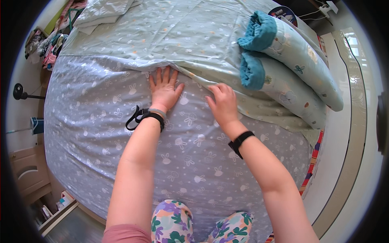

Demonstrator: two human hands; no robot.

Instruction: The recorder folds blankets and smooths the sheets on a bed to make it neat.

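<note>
My left hand (164,88) lies palm down with fingers spread on a grey-purple sheet with white rabbits (188,145), its fingertips at the sheet's far, rumpled edge. To its right, my right hand (223,103) has bent fingers beside the edge of a pale green patterned sheet (182,33); whether it pinches any cloth cannot be told. The green sheet spreads over the far part of the bed and narrows in folds towards the right. Two rolled pale green quilted pieces with teal lining (291,57) rest on it at the right. Both wrists wear black straps.
Folded pale cloth (100,15) is at the far left of the bed, near piled clothes (50,48). A round dark object (283,15) lies behind the rolls. At right is a white panel with trim (357,121); at lower left, a cabinet (29,170). My knees are on the bed.
</note>
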